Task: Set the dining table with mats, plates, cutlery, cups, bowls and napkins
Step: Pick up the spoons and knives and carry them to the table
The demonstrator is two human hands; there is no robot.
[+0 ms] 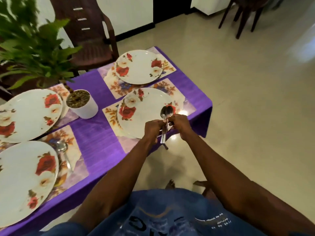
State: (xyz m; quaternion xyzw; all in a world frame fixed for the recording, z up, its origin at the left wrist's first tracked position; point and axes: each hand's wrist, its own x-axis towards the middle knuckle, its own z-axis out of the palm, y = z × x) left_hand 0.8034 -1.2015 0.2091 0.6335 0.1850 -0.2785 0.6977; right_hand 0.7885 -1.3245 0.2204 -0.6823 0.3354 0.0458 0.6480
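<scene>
My left hand and my right hand meet over the near right plate and together hold a small bunch of metal spoons. The spoon bowls point away from me and the handles stick out below my hands. Several white plates with red flowers lie on floral mats on the purple tablecloth. A far right plate sits behind the near one. One spoon lies on the mat beside the near left plate.
A white pot with a green plant stands mid-table beside the far left plate. A dark chair stands behind the table, another chair farther off on the tiled floor. The table's right edge is close to my hands.
</scene>
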